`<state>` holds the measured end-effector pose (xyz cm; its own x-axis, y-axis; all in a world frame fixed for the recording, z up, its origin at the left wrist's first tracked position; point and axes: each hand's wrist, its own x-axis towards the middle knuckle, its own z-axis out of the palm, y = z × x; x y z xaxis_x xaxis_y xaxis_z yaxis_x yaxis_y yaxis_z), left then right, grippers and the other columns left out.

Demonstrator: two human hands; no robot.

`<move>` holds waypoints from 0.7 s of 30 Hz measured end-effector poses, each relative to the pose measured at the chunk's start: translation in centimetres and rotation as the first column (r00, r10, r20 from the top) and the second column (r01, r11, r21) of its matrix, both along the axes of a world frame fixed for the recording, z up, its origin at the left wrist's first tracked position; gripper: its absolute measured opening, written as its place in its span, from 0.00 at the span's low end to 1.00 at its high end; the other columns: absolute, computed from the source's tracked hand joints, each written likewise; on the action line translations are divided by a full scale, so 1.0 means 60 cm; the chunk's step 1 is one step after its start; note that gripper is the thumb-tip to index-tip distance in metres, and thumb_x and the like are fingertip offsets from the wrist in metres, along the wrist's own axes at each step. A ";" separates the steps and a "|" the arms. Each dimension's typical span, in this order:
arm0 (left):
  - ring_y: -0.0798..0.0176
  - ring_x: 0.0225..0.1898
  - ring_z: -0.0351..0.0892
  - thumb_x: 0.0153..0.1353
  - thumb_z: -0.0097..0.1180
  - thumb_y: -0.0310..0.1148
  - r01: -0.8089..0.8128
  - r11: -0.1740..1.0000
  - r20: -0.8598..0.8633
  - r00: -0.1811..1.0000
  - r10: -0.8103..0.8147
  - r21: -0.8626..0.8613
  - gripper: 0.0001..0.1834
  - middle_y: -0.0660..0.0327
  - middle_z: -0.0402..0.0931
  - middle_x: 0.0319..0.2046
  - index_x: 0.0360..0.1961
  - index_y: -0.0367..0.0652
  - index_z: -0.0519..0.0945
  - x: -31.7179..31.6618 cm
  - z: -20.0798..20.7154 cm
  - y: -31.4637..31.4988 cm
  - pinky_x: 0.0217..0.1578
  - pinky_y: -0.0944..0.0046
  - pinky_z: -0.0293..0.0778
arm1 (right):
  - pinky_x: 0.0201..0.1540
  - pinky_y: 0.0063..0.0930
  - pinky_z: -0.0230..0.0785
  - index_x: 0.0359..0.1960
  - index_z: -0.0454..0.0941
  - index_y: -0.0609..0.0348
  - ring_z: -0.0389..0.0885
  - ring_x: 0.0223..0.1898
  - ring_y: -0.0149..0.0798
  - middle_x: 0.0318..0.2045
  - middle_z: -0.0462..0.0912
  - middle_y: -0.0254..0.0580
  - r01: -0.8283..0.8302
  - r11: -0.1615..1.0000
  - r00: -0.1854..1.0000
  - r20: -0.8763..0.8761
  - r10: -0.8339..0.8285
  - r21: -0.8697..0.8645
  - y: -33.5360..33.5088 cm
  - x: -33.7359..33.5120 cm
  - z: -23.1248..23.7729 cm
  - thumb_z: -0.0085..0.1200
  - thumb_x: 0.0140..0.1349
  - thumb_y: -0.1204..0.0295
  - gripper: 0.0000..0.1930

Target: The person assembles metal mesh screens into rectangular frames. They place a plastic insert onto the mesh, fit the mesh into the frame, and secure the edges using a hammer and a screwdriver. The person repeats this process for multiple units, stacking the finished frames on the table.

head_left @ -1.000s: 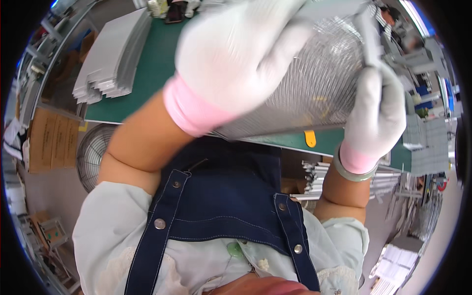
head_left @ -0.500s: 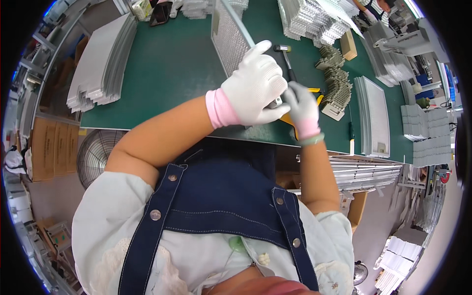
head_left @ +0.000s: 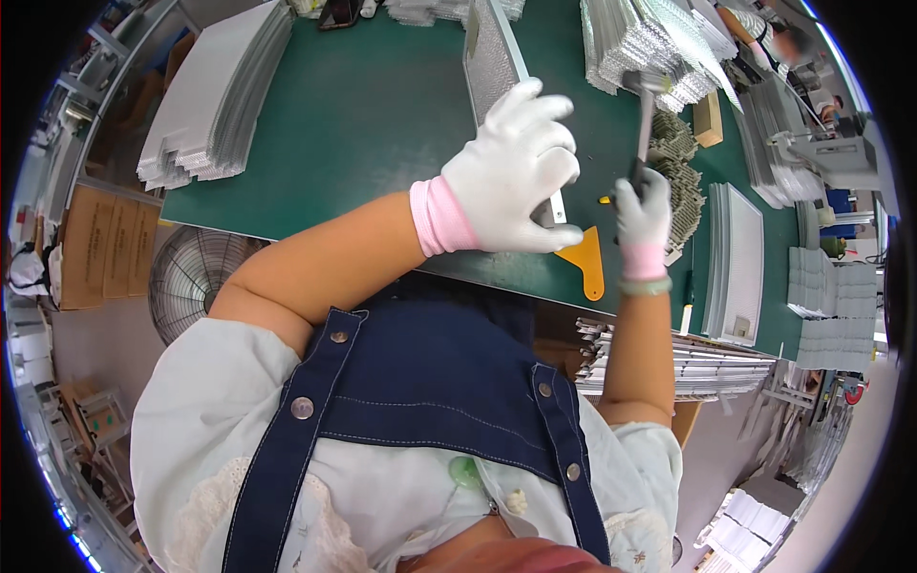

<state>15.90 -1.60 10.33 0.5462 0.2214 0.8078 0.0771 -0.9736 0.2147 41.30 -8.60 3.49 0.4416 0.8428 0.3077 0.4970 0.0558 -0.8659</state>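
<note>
My left hand [head_left: 516, 172], in a white glove with a pink cuff, is curled around a thin panel [head_left: 487, 72] with a silver-grey frame and a mesh-like face. The panel stands on edge, and my palm hides its middle; the near end of its frame shows between my thumb and fingers. In my right hand [head_left: 644, 210], also gloved, is the dark handle of a hammer [head_left: 646, 119], raised head-up above the bench. A yellow scraper [head_left: 587, 265] lies at the bench's near edge, between my hands.
The green bench [head_left: 353, 124] carries a stack of pale panels [head_left: 215, 91] on the left. Towards the right are rows of small grey-green parts [head_left: 683, 196], a wooden block [head_left: 708, 119], silver mesh sheets [head_left: 635, 48] and framed panels [head_left: 735, 263]. Another person [head_left: 774, 43] stands far right.
My right hand has moved away from the panel's near end and picked up the hammer from the bench. My left hand's fingers have loosened and spread somewhat around the panel.
</note>
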 end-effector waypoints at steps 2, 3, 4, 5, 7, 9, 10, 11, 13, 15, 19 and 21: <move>0.44 0.53 0.73 0.38 0.72 0.47 0.013 1.000 -0.097 0.995 -0.016 -0.028 0.25 0.56 0.74 0.35 0.31 0.44 0.75 0.000 0.003 0.001 0.62 0.33 0.58 | 0.32 0.21 0.70 0.48 0.76 0.66 0.74 0.29 0.23 0.25 0.75 0.29 -0.059 0.995 0.990 -0.134 0.047 -0.083 -0.059 -0.039 0.094 0.54 0.66 0.72 0.12; 0.44 0.51 0.73 0.38 0.72 0.47 0.027 0.999 -0.143 0.989 -0.033 -0.037 0.24 0.56 0.74 0.34 0.29 0.43 0.75 0.003 0.008 0.001 0.62 0.32 0.58 | 0.31 0.22 0.69 0.49 0.76 0.65 0.74 0.27 0.24 0.24 0.74 0.30 -0.030 0.990 0.999 -0.048 0.024 -0.135 -0.091 -0.046 0.125 0.54 0.66 0.72 0.13; 0.44 0.50 0.74 0.38 0.72 0.47 0.042 0.998 -0.136 0.990 -0.047 -0.037 0.24 0.56 0.74 0.33 0.28 0.43 0.75 0.006 0.012 0.003 0.62 0.33 0.58 | 0.30 0.24 0.68 0.50 0.76 0.64 0.74 0.26 0.24 0.23 0.73 0.32 0.007 0.983 0.999 0.046 0.002 -0.185 -0.119 -0.053 0.154 0.55 0.66 0.72 0.14; 0.45 0.49 0.74 0.38 0.72 0.48 0.035 0.999 -0.136 0.990 -0.039 -0.036 0.24 0.57 0.74 0.32 0.26 0.43 0.75 0.005 0.014 0.004 0.62 0.33 0.59 | 0.28 0.26 0.68 0.51 0.77 0.63 0.74 0.24 0.28 0.22 0.73 0.34 -0.057 0.982 0.945 0.307 0.110 -0.178 -0.135 -0.051 0.176 0.57 0.63 0.74 0.15; 0.45 0.49 0.75 0.38 0.71 0.49 0.034 0.999 -0.155 0.987 -0.037 -0.025 0.24 0.56 0.74 0.31 0.26 0.42 0.75 0.004 0.019 0.005 0.62 0.33 0.59 | 0.27 0.30 0.67 0.51 0.78 0.62 0.75 0.22 0.36 0.22 0.75 0.40 -0.202 0.965 0.699 0.666 0.263 -0.169 -0.160 -0.040 0.218 0.61 0.57 0.76 0.18; 0.44 0.50 0.75 0.38 0.72 0.51 0.028 1.000 -0.198 0.980 -0.029 -0.007 0.26 0.55 0.75 0.32 0.27 0.41 0.76 0.000 0.028 0.007 0.62 0.34 0.59 | 0.28 0.35 0.69 0.51 0.78 0.62 0.76 0.23 0.47 0.24 0.78 0.45 -0.255 0.947 0.520 0.798 0.305 -0.196 -0.175 -0.050 0.264 0.64 0.50 0.78 0.23; 0.44 0.50 0.74 0.37 0.72 0.51 0.025 1.000 -0.191 0.981 -0.021 0.016 0.27 0.55 0.75 0.33 0.27 0.41 0.76 0.003 0.029 0.009 0.62 0.35 0.59 | 0.29 0.35 0.69 0.51 0.77 0.65 0.77 0.24 0.45 0.25 0.79 0.44 -0.237 0.953 0.540 0.791 0.289 -0.187 -0.185 -0.055 0.281 0.62 0.52 0.79 0.22; 0.44 0.50 0.74 0.37 0.72 0.52 0.019 0.999 -0.184 0.983 -0.012 0.038 0.27 0.55 0.75 0.33 0.27 0.41 0.76 0.005 0.030 0.011 0.62 0.35 0.60 | 0.29 0.35 0.69 0.52 0.77 0.65 0.78 0.24 0.44 0.26 0.80 0.43 -0.250 0.960 0.558 0.792 0.248 -0.125 -0.188 -0.050 0.283 0.62 0.52 0.80 0.22; 0.43 0.51 0.74 0.37 0.72 0.53 0.019 0.998 -0.182 0.983 -0.008 0.058 0.28 0.54 0.75 0.34 0.27 0.40 0.76 0.008 0.031 0.013 0.63 0.36 0.60 | 0.29 0.35 0.70 0.53 0.76 0.67 0.78 0.24 0.43 0.28 0.82 0.42 -0.236 0.970 0.554 0.811 0.187 -0.062 -0.194 -0.042 0.279 0.62 0.53 0.79 0.23; 0.43 0.51 0.74 0.37 0.71 0.54 0.028 0.999 -0.185 0.983 -0.019 0.046 0.29 0.53 0.75 0.35 0.28 0.39 0.76 0.010 0.031 0.013 0.63 0.37 0.60 | 0.27 0.34 0.69 0.52 0.76 0.65 0.78 0.23 0.44 0.27 0.81 0.42 -0.208 0.961 0.395 0.883 0.254 -0.184 -0.191 -0.049 0.261 0.62 0.53 0.80 0.22; 0.42 0.52 0.74 0.38 0.71 0.54 0.039 0.999 -0.203 0.979 -0.035 0.014 0.29 0.53 0.75 0.35 0.29 0.39 0.77 0.010 0.028 0.011 0.63 0.37 0.60 | 0.25 0.34 0.68 0.51 0.77 0.64 0.77 0.22 0.45 0.25 0.79 0.42 -0.137 0.986 0.582 0.798 0.157 -0.094 -0.208 -0.041 0.224 0.62 0.52 0.82 0.22; 0.42 0.52 0.74 0.38 0.70 0.54 0.046 0.999 -0.230 0.972 -0.043 0.009 0.29 0.53 0.75 0.35 0.29 0.38 0.77 0.008 0.031 0.013 0.64 0.38 0.59 | 0.26 0.33 0.68 0.52 0.76 0.65 0.77 0.22 0.46 0.24 0.79 0.43 -0.192 0.981 0.700 0.698 0.152 -0.021 -0.204 -0.042 0.213 0.61 0.54 0.81 0.21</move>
<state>16.40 -0.79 12.17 0.7265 0.1816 0.6627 0.0790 -0.9801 0.1820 38.76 -20.86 16.28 -0.0638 0.8574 0.5107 0.9329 0.2331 -0.2747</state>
